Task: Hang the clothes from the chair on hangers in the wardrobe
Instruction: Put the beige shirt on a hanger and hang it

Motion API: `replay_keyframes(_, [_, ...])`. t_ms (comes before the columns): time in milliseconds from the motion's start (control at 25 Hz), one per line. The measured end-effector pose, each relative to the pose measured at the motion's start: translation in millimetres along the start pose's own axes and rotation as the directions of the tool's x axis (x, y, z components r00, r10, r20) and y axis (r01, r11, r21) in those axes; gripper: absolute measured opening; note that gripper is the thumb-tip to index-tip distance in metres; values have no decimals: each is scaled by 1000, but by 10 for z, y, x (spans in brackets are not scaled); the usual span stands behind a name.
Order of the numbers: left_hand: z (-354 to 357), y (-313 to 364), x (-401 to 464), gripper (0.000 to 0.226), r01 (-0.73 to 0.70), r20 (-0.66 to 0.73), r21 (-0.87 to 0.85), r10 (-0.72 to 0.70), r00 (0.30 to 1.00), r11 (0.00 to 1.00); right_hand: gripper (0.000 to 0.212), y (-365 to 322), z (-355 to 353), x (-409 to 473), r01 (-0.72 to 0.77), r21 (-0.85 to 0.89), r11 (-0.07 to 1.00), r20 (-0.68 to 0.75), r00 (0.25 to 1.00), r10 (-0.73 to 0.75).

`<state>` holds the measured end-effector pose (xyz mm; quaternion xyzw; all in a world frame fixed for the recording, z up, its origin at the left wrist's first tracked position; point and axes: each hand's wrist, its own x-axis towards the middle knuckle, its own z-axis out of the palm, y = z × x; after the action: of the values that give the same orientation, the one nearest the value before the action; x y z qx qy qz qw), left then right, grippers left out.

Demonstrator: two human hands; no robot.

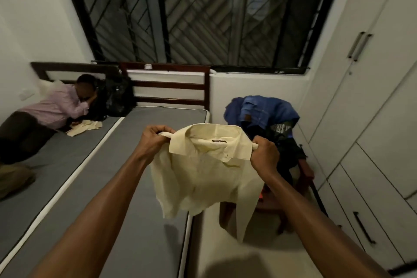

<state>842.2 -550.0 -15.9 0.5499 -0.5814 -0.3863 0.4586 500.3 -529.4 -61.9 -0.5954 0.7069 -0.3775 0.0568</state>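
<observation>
**Cream shirt held up by its shoulders, ready for a hanger**

We have the cream shirt (pixel 203 171) up in the air in front of us, just to the left of the chair (pixel 302 171) and between it and the grey mattress (pixel 140 187). Our left hand (pixel 155 140) has its fingers curled tight round a bunch of cloth at one end of the collar, and our right hand (pixel 265 153) grips the other end the same way, so the collar is stretched open between them and the body of the shirt hangs free below.

We judge it light and quite limp: it sags in soft folds, one sleeve trails lower than the hem, and nothing in it keeps a shape except the collar, which stands a little stiffer. It should not slip from a pinch, but it will collapse the moment one side is let go. The shoulder seams beside the collar look the best place to hold while a hanger goes in.

More clothes, a blue garment (pixel 259 110) on top, lie piled on the chair. The wardrobe (pixel 372 97) stands right of the chair with its doors closed, and we see no hanger yet. Beyond the mattress, far left of the chair, a person (pixel 56 108) lies on a second bed.
</observation>
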Motion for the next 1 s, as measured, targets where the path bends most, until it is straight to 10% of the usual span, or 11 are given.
replay_keyframes(320, [1037, 540, -433, 10, -50, 443, -36, 61, 895, 998, 26, 744, -1190, -883, -121, 235, 964, -127, 980, 154])
replay_keyframes(1000, [2946, 1487, -1333, 34, -137, 932, -175, 209, 296, 975, 23, 1610, -3401, -2807, -419, 286, 862, -367, 783, 502])
